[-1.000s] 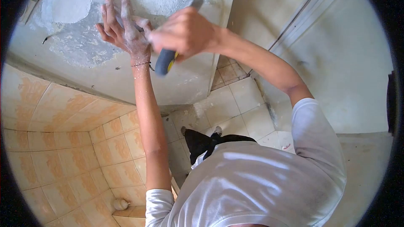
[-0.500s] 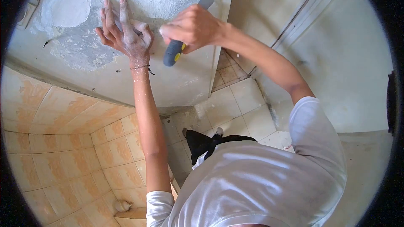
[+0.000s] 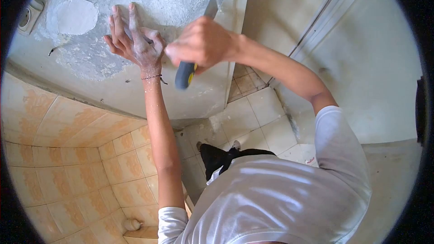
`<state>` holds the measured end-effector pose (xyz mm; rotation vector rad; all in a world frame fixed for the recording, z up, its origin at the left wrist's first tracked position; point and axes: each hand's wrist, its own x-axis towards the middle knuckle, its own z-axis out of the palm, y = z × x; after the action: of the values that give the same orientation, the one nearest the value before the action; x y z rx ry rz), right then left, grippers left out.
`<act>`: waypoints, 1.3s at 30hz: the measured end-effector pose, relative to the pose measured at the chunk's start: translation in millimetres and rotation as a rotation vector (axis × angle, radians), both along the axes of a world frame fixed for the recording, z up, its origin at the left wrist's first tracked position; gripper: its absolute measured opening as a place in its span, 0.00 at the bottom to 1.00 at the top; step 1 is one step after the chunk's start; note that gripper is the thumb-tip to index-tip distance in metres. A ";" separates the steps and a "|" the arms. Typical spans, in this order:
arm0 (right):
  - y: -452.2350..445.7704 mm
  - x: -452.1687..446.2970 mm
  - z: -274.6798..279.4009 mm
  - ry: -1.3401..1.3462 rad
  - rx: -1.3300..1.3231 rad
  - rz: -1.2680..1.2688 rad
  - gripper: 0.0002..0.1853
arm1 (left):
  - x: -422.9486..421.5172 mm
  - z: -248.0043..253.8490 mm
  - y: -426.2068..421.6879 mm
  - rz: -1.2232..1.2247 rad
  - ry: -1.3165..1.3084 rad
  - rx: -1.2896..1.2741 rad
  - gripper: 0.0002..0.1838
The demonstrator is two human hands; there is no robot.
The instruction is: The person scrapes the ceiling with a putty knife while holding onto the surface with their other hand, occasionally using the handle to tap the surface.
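Observation:
My left hand (image 3: 138, 45), dusted with white powder, lies spread on the scraped grey wall (image 3: 95, 58), and there is something dark beneath its palm that I cannot make out. To its right, my right hand (image 3: 201, 43) is wrapped round a scraper (image 3: 185, 75) with a dark grey and yellow handle. The scraper's metal blade points up and away, near the wall's right edge. A round white patch (image 3: 77, 16) shows on the wall, left of my left hand.
A socket (image 3: 27, 17) is at the upper left, and a short wire end (image 3: 52, 51) sticks out below it. Orange-patterned tiles (image 3: 58, 171) cover the lower left wall. A pale door frame (image 3: 323, 16) stands at the right, above floor tiles (image 3: 257, 108).
My right hand with the scraper has moved up and then back down, and the blade has changed its angle. My left hand stays spread on the wall.

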<state>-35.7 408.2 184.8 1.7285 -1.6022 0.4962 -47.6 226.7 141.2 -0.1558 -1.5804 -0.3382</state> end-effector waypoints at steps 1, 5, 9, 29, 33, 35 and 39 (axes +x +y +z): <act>-5.3 8.7 3.6 0.058 0.004 0.029 0.11 | -0.9 -0.8 -1.3 0.012 -0.006 0.002 0.31; 5.1 -9.9 14.0 0.018 -0.032 0.077 0.10 | -1.6 -2.2 -5.1 0.026 -0.015 -0.022 0.32; 10.7 -10.8 13.4 0.035 -0.036 -0.031 0.11 | 3.9 -1.6 -2.2 0.024 -0.029 -0.008 0.32; 28.8 -27.2 8.4 0.129 -0.088 -0.143 0.09 | 1.4 0.3 -2.5 0.033 -0.014 -0.023 0.31; 14.0 3.5 9.2 0.126 -0.113 0.000 0.12 | 0.0 -1.0 0.1 0.036 -0.025 -0.009 0.31; 3.2 7.1 6.8 0.136 -0.117 0.037 0.11 | -1.3 -1.5 -2.4 0.047 -0.029 -0.009 0.31; 15.3 -21.8 8.6 0.061 -0.058 -0.094 0.10 | -2.2 -1.7 -4.7 0.052 -0.006 -0.033 0.30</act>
<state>-57.5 423.5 193.4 1.6023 -1.6017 0.4356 -49.8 222.0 139.6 -0.1390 -1.5939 -0.2720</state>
